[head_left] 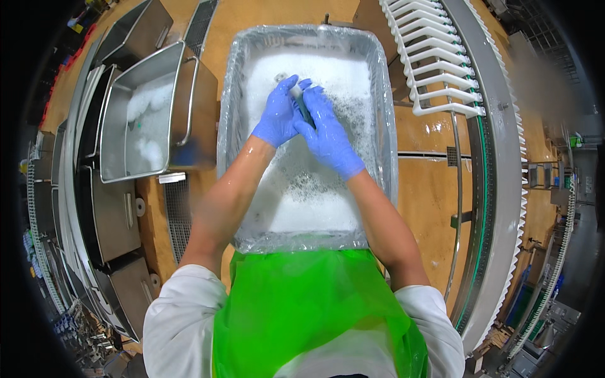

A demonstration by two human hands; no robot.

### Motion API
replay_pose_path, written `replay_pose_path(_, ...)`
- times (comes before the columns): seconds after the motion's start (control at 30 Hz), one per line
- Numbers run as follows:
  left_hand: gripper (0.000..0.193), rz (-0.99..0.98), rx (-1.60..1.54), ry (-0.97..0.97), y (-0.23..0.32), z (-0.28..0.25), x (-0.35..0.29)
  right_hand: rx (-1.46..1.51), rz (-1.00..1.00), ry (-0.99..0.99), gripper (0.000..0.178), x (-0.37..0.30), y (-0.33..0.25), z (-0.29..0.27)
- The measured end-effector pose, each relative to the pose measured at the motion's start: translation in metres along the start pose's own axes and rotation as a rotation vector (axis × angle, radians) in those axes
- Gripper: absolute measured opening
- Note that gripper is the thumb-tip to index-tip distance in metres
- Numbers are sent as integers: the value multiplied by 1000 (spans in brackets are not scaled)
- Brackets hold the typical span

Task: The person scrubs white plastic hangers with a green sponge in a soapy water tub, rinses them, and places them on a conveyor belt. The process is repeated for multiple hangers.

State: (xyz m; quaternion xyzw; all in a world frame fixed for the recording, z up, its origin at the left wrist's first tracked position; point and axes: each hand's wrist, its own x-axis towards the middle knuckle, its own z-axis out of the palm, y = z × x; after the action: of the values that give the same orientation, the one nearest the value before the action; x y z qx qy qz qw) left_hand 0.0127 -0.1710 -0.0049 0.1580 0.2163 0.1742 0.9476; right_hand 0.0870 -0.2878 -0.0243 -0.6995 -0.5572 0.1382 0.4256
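Above a plastic-lined tub of soapy water, my two blue-gloved hands are brought together. My left hand is closed, its fingers around a small whitish piece whose kind I cannot make out. A dark green scouring pad lies between the palms, with my right hand wrapped over it and pressed against the left. Fingers cover most of both things. White foam spreads over the water, with darker, thinner suds around the hands.
To the left stands a metal bin with a bar handle and foam inside. Metal drawer-like boxes sit beyond it. A conveyor with white slats runs along the right. My green apron touches the tub's near edge.
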Motion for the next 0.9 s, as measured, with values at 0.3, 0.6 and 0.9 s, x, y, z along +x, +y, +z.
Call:
replay_pose_path(0.3,40,72,1753,50,-23,-110,57,-485,393,-280,28,-9,31,-5)
replay_pose_path(0.6,33,81,1340,58,-4,-4,-5,309,637,-231,23,8,24,-59)
replay_pose_path(0.9,21,108,1320,-31,-23,-1,-35,853,655,-225,22,17,20,-30)
